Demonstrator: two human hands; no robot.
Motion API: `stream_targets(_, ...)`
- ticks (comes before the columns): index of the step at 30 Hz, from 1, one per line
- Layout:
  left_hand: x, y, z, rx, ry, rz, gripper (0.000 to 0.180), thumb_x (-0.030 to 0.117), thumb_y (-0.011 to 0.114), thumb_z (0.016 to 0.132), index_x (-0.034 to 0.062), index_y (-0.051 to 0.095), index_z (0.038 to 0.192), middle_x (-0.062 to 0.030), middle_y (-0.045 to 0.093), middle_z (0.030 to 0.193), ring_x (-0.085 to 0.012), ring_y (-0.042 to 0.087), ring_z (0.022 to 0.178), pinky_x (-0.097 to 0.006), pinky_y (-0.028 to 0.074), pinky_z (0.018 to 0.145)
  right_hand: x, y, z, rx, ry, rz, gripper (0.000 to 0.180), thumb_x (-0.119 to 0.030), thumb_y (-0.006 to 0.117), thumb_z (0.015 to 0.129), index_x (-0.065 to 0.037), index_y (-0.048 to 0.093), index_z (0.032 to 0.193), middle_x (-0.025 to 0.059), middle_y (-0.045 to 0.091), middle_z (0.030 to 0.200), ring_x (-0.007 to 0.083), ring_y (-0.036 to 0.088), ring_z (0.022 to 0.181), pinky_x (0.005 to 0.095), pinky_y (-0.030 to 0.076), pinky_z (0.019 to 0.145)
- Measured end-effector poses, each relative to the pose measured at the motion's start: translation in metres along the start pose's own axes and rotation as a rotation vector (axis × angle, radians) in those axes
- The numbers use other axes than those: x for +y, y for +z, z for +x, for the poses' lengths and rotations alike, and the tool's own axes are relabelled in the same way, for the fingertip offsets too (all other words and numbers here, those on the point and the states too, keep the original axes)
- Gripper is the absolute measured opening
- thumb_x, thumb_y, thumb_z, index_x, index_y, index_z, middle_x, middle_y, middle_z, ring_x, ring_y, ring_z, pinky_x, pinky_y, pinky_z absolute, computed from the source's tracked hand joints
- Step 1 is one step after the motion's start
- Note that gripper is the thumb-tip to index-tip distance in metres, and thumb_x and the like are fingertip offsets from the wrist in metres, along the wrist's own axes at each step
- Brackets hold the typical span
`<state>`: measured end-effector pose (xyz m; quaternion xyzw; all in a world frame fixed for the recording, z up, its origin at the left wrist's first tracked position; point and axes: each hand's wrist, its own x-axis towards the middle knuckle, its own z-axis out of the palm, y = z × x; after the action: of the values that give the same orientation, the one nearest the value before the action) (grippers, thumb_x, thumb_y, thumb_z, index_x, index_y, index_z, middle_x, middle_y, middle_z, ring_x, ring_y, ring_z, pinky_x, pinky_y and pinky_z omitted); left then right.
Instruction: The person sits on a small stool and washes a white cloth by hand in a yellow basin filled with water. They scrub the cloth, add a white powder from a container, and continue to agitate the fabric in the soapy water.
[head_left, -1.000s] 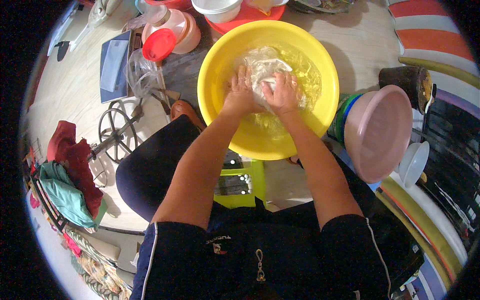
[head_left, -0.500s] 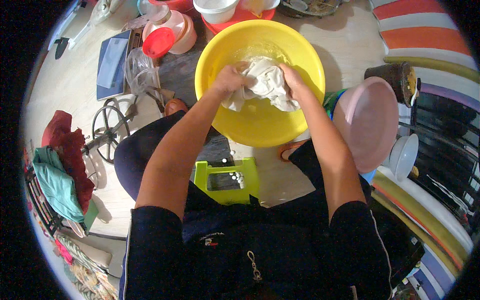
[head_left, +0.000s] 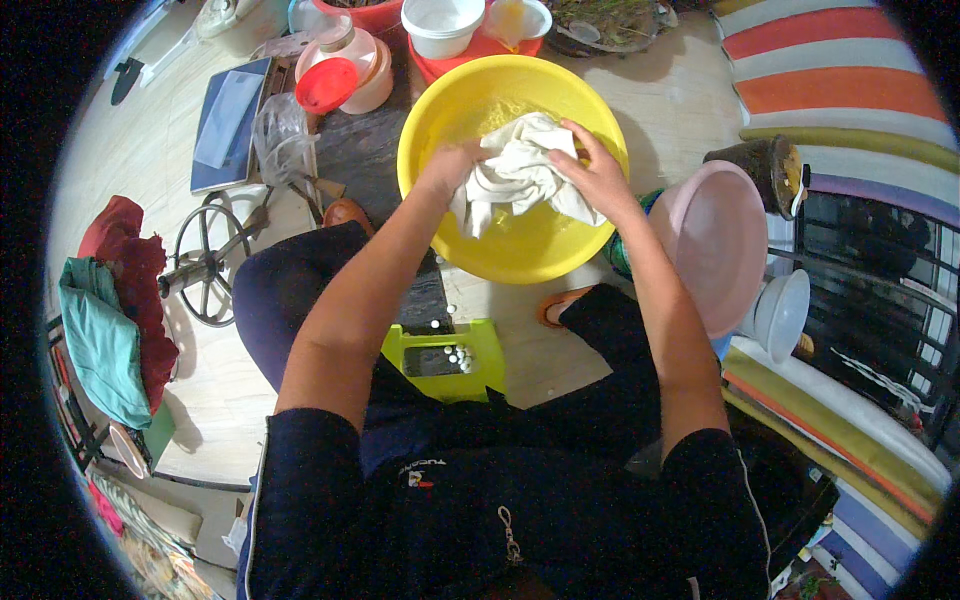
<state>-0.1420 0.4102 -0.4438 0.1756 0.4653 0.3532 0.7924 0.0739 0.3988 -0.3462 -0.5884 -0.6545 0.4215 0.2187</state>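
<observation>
A bunched, wet-looking white cloth (head_left: 527, 170) is held inside a yellow basin (head_left: 540, 262) with clear water at its bottom. My left hand (head_left: 453, 168) grips the cloth's left side, its fingertips partly hidden in the folds. On the right, my right hand (head_left: 597, 178) has hold of the cloth's edge, with fingers on top and the thumb pressed into the folds. Part of the cloth hangs low toward the near side of the basin.
Near me is a lime-green stool (head_left: 485, 352) with small white pieces (head_left: 459, 357) at its opening. A pink tub (head_left: 712, 250) stands on its side at right, beside a pale blue bowl (head_left: 785, 315). Red and white containers, including a white bowl (head_left: 443, 25), sit beyond the basin.
My right hand has moved from the cloth's side to over its upper right edge. The cloth has been turned and spread a little. The whole view has shifted slightly.
</observation>
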Motion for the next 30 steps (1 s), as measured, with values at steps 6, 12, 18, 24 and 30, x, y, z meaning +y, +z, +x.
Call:
stream_targets(6,-0.023,0.016,-0.026,0.069,0.307,0.543,0.089,0.017,0.077,0.064,-0.006,0.025,0.133,-0.0197,0.053,0.115,-0.0264,0.053,0.104,-0.03,0.042,0.089,0.07,0.011,0.024,0.23,0.504,0.33,0.038,-0.03,0.054,0.088,0.004,0.056,0.104,0.0123,0.062,0.096,0.0198,0.059,0.082,0.0317,0.046,0.072)
stream_targets(12,-0.018,0.028,-0.05,0.259,0.405,1.276,0.097,0.019,0.076,0.057,0.0042,0.023,0.136,-0.0218,0.034,0.134,-0.0365,0.034,0.122,-0.039,0.03,0.101,0.029,-0.01,0.02,0.122,0.583,0.665,0.041,-0.031,0.048,0.09,0.004,0.053,0.111,0.0119,0.061,0.099,0.02,0.059,0.087,0.032,0.046,0.076)
stream_targets(18,-0.011,0.018,-0.051,0.493,0.585,1.25,0.079,0.023,0.073,0.065,0.0012,0.034,0.13,-0.023,0.04,0.127,-0.0375,0.041,0.115,-0.04,0.034,0.097,-0.015,-0.023,0.023,0.034,0.571,0.943,0.039,-0.028,0.045,0.092,0.003,0.049,0.115,0.0147,0.058,0.109,0.0244,0.057,0.097,0.0363,0.047,0.085)
stream_targets(24,-0.008,0.013,-0.044,0.586,0.857,0.892,0.07,0.026,0.07,0.07,-0.0063,0.038,0.124,-0.0283,0.044,0.12,-0.0373,0.045,0.111,-0.04,0.036,0.095,-0.037,-0.042,0.021,-0.094,0.568,1.194,0.04,-0.028,0.038,0.093,0.004,0.048,0.116,0.0178,0.055,0.114,0.0289,0.054,0.105,0.0409,0.042,0.093)
stream_targets(30,-0.017,-0.022,-0.022,0.301,0.499,0.557,0.047,0.008,0.062,0.076,-0.0015,0.044,0.119,-0.0134,0.059,0.096,-0.0193,0.058,0.081,-0.029,0.047,0.071,-0.002,-0.034,0.023,0.016,0.557,1.297,0.042,-0.03,0.032,0.095,0.002,0.046,0.118,0.0165,0.053,0.117,0.029,0.051,0.108,0.0424,0.04,0.094)
